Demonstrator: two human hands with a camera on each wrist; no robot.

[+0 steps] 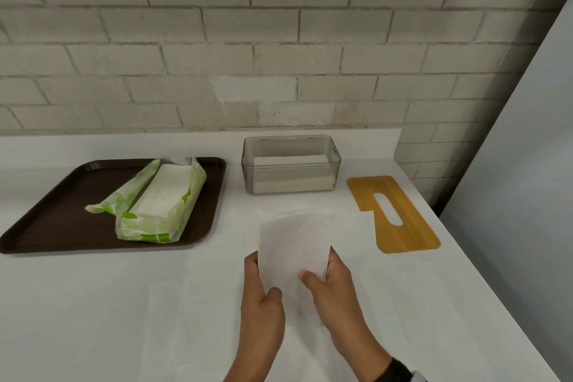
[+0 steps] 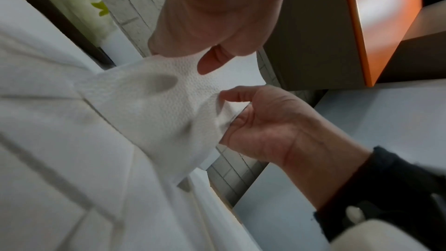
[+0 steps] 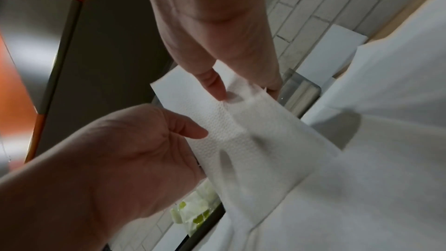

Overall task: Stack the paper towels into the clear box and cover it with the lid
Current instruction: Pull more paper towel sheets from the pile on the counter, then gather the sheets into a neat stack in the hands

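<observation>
Both hands hold one white embossed paper towel (image 1: 294,245) up above the white table, near its front middle. My left hand (image 1: 262,276) pinches the towel's lower left edge, thumb on top. My right hand (image 1: 321,267) pinches its lower right edge. In the left wrist view the towel (image 2: 154,102) bends between the hands. In the right wrist view the towel (image 3: 253,131) is creased at the right thumb. The clear box (image 1: 249,177) stands behind, open, with a low stack of towels inside. To its right the wooden lid (image 1: 393,214) with a slot lies flat.
A dark brown tray (image 1: 62,214) at the left carries an opened green-and-white package (image 1: 161,201) of folded towels. Flat white sheets (image 2: 60,150) lie on the table under the hands. A brick wall runs behind, and the table's right edge slants past the lid.
</observation>
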